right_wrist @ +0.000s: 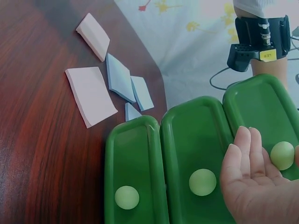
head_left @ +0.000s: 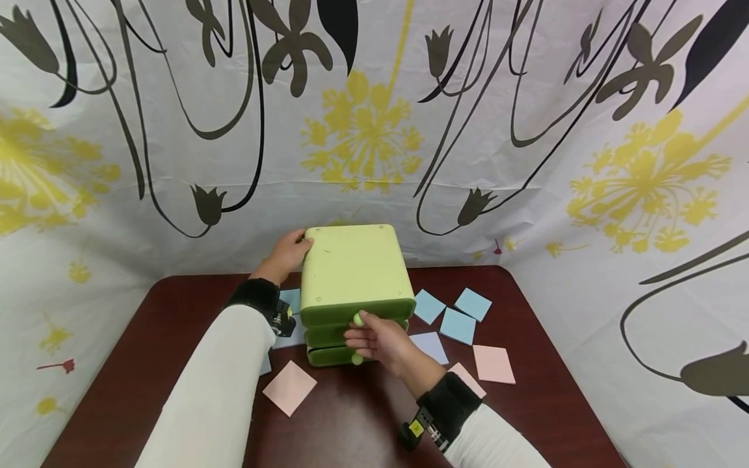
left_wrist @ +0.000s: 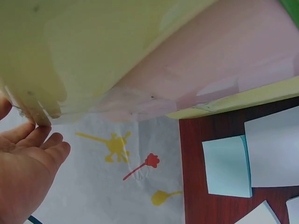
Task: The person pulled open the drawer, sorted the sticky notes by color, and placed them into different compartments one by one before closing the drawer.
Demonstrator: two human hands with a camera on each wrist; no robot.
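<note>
A small chest of drawers [head_left: 354, 266] with a pale yellow-green top and darker green drawer fronts stands on the table. My left hand [head_left: 288, 255] grips its rear left edge, the thumb at the top; in the left wrist view the fingers [left_wrist: 58, 148] lie against that edge. At the front, my right hand [head_left: 380, 341] pinches the round light-green knob [right_wrist: 282, 155] of the top drawer between thumb and index finger. The other fingers stay extended. Two more knobs, the middle one [right_wrist: 202, 182] and the bottom one [right_wrist: 127, 197], show in the right wrist view. All drawers look closed.
Blue sticky-note pads [head_left: 458, 326] and a pink pad [head_left: 494, 364] lie right of the chest. Another pink pad [head_left: 290, 388] lies at front left, and a light-blue pad [left_wrist: 227, 166] beside the left side. A patterned cloth [head_left: 363, 130] hangs behind the dark red table [head_left: 328, 429].
</note>
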